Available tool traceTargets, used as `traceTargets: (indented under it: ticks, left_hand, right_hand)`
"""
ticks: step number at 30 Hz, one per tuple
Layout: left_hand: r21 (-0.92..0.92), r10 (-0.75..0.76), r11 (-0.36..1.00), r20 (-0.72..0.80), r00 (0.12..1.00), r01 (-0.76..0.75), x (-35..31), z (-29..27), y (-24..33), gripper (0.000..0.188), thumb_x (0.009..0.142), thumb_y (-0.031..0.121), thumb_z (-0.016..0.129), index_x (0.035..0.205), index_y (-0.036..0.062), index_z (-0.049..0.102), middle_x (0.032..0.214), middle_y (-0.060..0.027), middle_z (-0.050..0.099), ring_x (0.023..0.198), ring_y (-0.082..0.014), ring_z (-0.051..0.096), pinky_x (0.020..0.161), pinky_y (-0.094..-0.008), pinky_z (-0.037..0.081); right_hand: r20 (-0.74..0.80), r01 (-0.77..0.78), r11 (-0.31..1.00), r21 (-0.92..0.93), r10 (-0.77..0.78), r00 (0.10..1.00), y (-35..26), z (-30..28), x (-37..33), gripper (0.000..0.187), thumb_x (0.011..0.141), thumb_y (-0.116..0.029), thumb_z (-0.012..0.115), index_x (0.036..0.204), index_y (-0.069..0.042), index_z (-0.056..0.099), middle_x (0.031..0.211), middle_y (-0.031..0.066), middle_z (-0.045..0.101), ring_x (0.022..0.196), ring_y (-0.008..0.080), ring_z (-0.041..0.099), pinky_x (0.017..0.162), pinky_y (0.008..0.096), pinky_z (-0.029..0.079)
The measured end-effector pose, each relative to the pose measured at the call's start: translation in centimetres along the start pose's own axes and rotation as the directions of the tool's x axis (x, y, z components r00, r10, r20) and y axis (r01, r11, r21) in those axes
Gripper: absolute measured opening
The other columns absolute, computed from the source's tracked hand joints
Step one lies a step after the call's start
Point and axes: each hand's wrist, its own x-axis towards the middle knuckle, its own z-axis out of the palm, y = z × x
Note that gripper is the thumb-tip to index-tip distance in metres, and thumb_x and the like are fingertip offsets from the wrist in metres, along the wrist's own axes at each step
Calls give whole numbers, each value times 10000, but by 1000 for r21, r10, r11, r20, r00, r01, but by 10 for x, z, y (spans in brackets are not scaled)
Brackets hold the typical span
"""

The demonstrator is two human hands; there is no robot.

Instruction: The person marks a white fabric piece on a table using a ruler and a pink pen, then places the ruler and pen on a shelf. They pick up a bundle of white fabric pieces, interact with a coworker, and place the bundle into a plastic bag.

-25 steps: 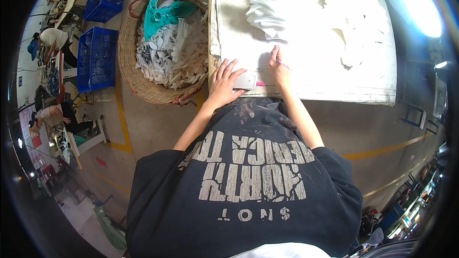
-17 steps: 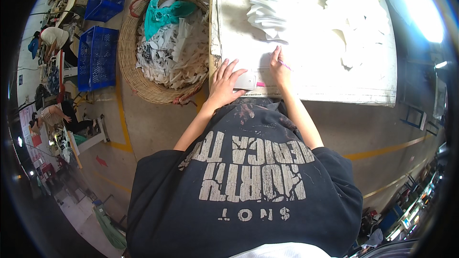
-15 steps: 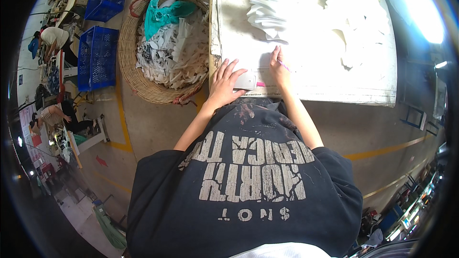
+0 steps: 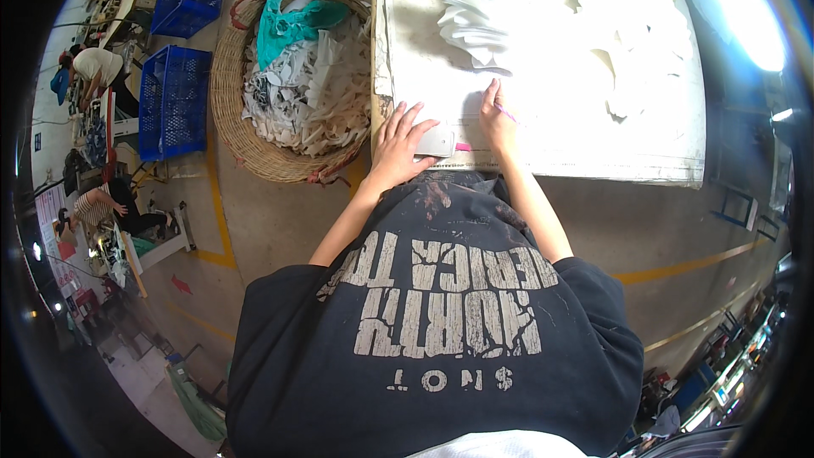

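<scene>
My left hand (image 4: pixel 396 153) lies flat with spread fingers near the front left corner of the white table (image 4: pixel 585 157). Its thumb and fingertips rest at a small pale flat plate (image 4: pixel 436 143), whose material I cannot make out. A short pink strip (image 4: pixel 463 147) sticks out at the plate's right side. My right hand (image 4: pixel 495 119), closed in a writing grip, holds a slim purple pen (image 4: pixel 507 113) over the tabletop; glare hides its tip. Just beyond that hand is a row of overlapping white pieces (image 4: pixel 475 21), looking like cloth or thin sheet.
More white pieces (image 4: pixel 626 68) lie at the table's right. Left of the table stands a wicker basket (image 4: pixel 225 119) of scraps with a teal bag or cloth (image 4: pixel 284 32) on top. Blue crates (image 4: pixel 174 106) stand farther left, with two people at work beyond.
My right hand has shifted very slightly away from me, with the pen still in it. My left hand stays in place on the plate.
</scene>
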Motion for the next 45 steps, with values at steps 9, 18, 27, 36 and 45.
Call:
traceTargets:
  ticks: [9,18,27,36,45]
  left_hand:
    - [16,2,1000,9,1000,-2,1,0,-2,766,788,406,846,1472,306,517,1672,-42,278,1578,-325,169,1269,-515,184]
    - [-15,20,1000,-9,1000,-21,1,0,-3,768,791,419,841,1477,307,515,1679,-44,273,1581,-325,161,1270,-508,184]
    - [-9,20,1000,-6,1000,-21,2,-1,-1,762,790,413,844,1471,305,520,1682,-40,267,1582,-322,158,1266,-511,188]
    - [-19,14,1000,-6,1000,-14,1,2,-2,756,787,399,847,1465,307,526,1680,-36,269,1582,-321,157,1262,-517,193]
    - [-11,25,1000,-22,999,-25,1,2,-2,760,783,400,847,1466,307,526,1679,-40,270,1582,-326,155,1263,-513,192]
  right_hand:
    - [19,-103,995,5,103,995,-9,-5,1,371,1086,-321,517,1281,-53,683,1029,218,743,856,383,739,706,472,577]
    - [67,-67,959,277,51,996,-32,-17,16,357,1102,-380,524,962,-53,549,756,147,593,693,299,605,699,432,504]
    - [86,-84,971,225,66,994,-30,-11,22,401,1088,-443,523,980,-61,578,764,151,632,706,313,642,702,438,519]
    - [225,-153,939,308,85,971,-16,0,8,501,1100,-505,426,1029,-73,669,831,141,703,763,352,686,724,434,540]
    - [146,-67,978,198,38,989,-29,-1,-3,474,1110,-465,407,1083,-102,711,877,148,733,822,356,725,759,443,562]
